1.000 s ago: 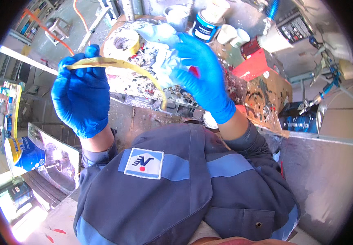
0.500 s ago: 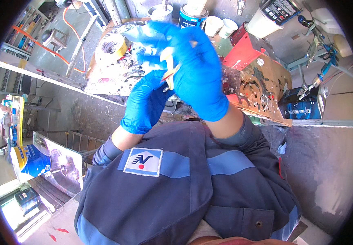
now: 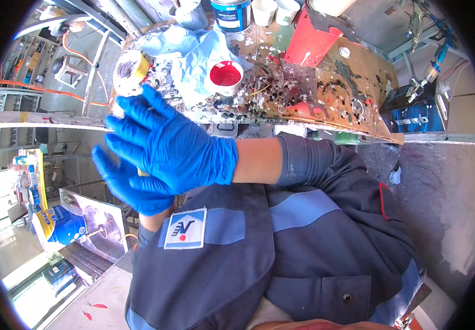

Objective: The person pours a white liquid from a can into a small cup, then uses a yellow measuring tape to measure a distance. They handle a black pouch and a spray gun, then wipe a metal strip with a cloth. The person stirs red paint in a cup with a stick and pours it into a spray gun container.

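My right hand, in a blue glove, lies across the front of my left hand, gloved alike. The right fingers stretch out, somewhat apart, toward the left. My left hand sits behind and below, its fingers extended and partly covered. Between the two hands shows a small pale yellow patch, too little of it to name. On the bench beyond stand a white cup of red paint, light blue crumpled wipes and a roll of yellow masking tape, close to my right fingertips.
A paint-spattered cardboard sheet covers the bench. Along its back are a blue paint can, white cups and a red angular piece. Spray guns hang at the right. An orange hose runs at the left.
Both hands have moved left and nearer, off the middle of the bench. The right hand now lies flat over the left. The red paint cup and the wipes have come into sight.
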Available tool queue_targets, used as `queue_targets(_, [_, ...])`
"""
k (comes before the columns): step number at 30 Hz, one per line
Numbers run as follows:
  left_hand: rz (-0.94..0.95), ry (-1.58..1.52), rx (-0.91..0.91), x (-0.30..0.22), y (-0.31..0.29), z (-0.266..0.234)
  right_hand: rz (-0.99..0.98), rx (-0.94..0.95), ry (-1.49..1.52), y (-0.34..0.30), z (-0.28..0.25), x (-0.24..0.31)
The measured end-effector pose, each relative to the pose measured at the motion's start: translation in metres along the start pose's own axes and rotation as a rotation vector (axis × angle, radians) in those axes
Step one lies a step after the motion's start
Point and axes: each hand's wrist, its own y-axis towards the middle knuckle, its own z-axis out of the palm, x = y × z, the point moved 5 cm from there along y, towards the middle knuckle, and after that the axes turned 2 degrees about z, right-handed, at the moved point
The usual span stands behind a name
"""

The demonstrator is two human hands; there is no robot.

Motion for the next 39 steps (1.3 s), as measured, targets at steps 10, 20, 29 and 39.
queue_targets(10, [-0.135,-0.569,0.524,-0.016,-0.046,0.043,0.04,0.029,0.237,0.037,-0.037,0.021])
queue_targets(20, [-0.108,-0.584,0.644,-0.014,-0.084,0.036,0.024,0.179,0.286,0.024,-0.036,0.035])
queue_targets(29, [-0.224,-0.264,0.069,0.042,-0.07,-0.025,-0.195,0.252,0.012,0.042,-0.016,0.03])
queue_targets(39, [0.644,0.521,-0.175,-0.128,0.046,-0.138,-0.114,0.106,0.166,0.047,0.035,-0.004])
